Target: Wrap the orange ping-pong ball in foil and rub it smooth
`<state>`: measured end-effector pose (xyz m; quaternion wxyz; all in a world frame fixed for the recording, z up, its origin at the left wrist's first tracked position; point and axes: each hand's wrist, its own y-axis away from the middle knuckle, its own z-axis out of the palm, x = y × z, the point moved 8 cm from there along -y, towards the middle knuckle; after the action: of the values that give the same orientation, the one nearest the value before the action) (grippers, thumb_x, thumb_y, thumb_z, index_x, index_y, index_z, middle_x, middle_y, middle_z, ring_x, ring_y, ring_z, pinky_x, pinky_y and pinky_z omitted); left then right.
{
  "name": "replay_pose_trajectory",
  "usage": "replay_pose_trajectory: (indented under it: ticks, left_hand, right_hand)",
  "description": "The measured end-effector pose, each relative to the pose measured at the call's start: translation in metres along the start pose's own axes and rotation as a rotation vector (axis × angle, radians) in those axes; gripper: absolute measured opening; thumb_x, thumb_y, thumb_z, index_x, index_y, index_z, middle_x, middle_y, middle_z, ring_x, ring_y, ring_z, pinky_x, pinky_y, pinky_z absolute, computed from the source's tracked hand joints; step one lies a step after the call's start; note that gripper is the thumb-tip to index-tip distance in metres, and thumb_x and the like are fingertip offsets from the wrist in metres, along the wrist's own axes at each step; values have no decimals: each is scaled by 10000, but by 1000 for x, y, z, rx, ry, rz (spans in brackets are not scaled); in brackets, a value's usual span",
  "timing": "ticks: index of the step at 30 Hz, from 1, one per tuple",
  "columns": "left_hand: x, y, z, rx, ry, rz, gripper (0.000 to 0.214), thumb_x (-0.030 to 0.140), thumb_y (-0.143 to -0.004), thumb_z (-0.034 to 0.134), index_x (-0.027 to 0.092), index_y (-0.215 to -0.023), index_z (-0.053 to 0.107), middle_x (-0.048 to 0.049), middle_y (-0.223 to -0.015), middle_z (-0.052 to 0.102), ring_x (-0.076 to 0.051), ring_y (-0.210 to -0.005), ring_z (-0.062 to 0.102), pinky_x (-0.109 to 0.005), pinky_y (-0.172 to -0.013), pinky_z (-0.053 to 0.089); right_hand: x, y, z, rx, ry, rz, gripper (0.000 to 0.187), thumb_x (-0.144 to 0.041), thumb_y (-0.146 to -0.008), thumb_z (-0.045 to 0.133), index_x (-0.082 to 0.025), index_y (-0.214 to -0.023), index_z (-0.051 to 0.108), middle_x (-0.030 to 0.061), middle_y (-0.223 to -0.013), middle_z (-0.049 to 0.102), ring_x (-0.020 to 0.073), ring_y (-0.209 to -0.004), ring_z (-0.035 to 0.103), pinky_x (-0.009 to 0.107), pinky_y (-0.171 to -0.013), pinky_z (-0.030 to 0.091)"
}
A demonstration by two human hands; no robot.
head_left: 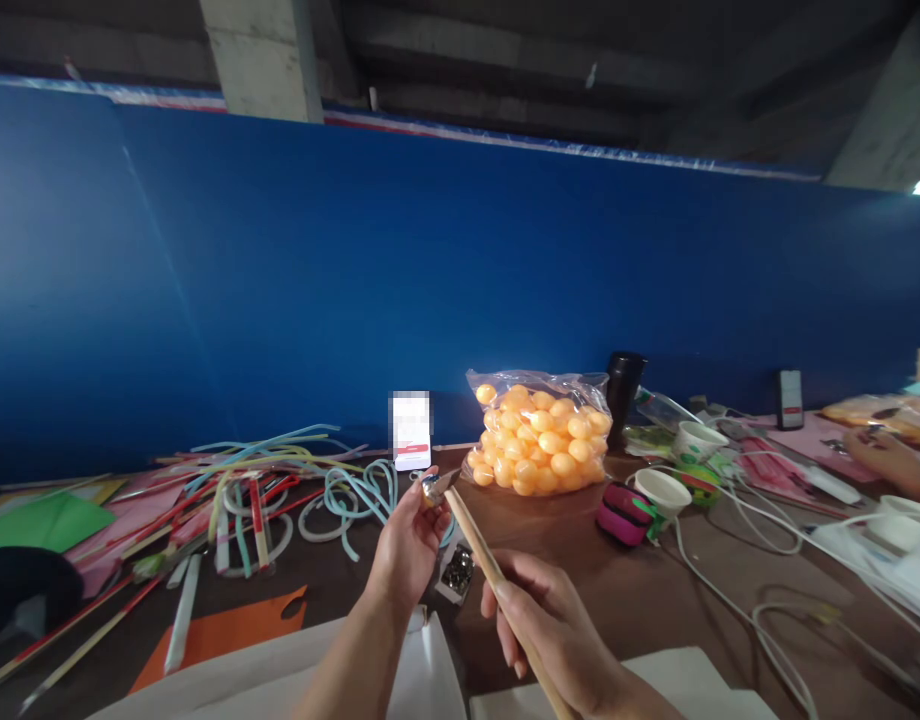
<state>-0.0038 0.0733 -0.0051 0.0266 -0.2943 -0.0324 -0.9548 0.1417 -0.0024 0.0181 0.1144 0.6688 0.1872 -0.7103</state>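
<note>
My left hand (411, 535) is raised over the table, its fingers closed around a small shiny silvery metal piece (433, 488) whose exact kind I cannot make out. In my right hand (542, 615) is a flat, pale wooden stick (479, 550), slanting up and left. The stick's far end is close beside the metal piece; whether they touch I cannot tell. Under and between the hands sits a small open box (455, 570) of dark, shiny metal bits. Beyond the hands a clear plastic bag (539, 435) full of orange balls stands on the table.
A lit phone (411, 430) leans near the blue wall (430, 260). Coloured tubes and sticks (265, 490) are heaped left, beside orange paper (212, 640). To the right are a purple pouch (623, 515), paper cups (662, 492), a black bottle (623, 395), white cables and another person's hand (891, 455).
</note>
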Motion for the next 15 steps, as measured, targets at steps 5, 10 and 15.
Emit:
replay_pose_trajectory:
  ticks: [5, 10, 15]
  left_hand:
    - [1, 1, 2, -9, -14, 8, 306, 209, -845, 610, 139, -1141, 645, -99, -951, 703, -146, -764, 661, -236, -647, 547]
    - [3, 2, 3, -2, -36, 25, 311, 203, -825, 632, 147, -1131, 653, -80, -952, 692, -130, -757, 646, -220, -652, 538]
    - [5, 3, 6, -14, -91, 48, 345, 231, -815, 652, 163, -1153, 648, -71, -943, 683, -129, -750, 628, -230, -659, 537]
  right_hand:
    - [-2, 0, -2, 6, 4, -14, 320, -444, -935, 535, -143, -836, 582, 13, -734, 601, 38, -387, 447, 178, -378, 341]
    - [-1, -1, -3, 6, 8, -23, 316, -439, -943, 523, -148, -837, 586, -42, -533, 526, 63, -379, 440, 172, -379, 336]
    - [-1, -2, -3, -1, 31, 5, 327, -447, -938, 525, -146, -826, 591, -48, -488, 510, 69, -371, 439, 172, -375, 341]
